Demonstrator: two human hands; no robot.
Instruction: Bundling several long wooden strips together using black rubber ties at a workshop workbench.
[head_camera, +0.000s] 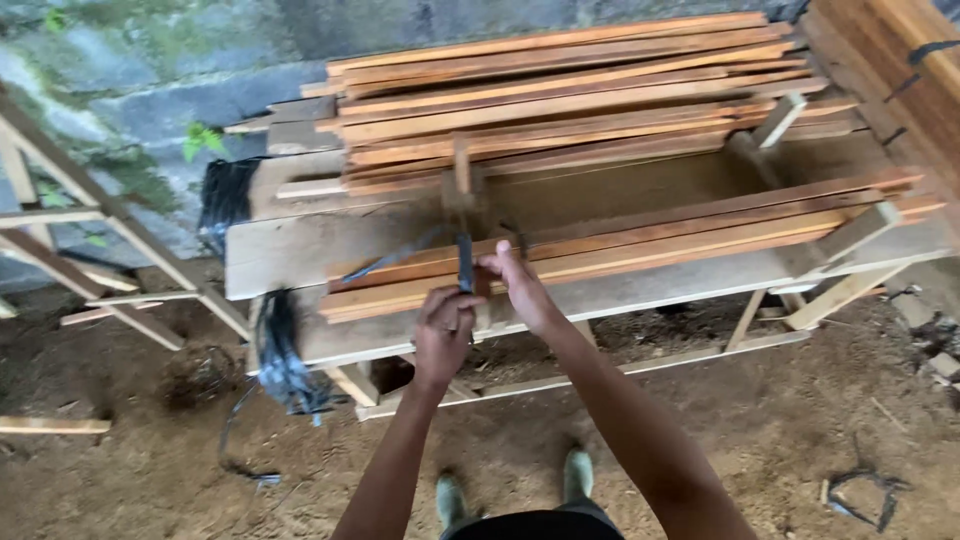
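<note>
Strapping step: your left hand (443, 325) and right hand (517, 285) both pinch the dark strap (465, 262) around the near slat bundle (640, 245); next, likely tension and knot

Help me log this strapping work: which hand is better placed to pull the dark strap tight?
Left, probably: the left hand already grips the dark strap; the right hand rests on the slat bundle.

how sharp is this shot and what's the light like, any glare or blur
Head view: soft, even daylight, no glare or hard shadows; mild overall softness, with the hands, left and right, and the dark strap slightly motion-blurred; wood slats bend at the edges from wide-angle distortion.
</note>
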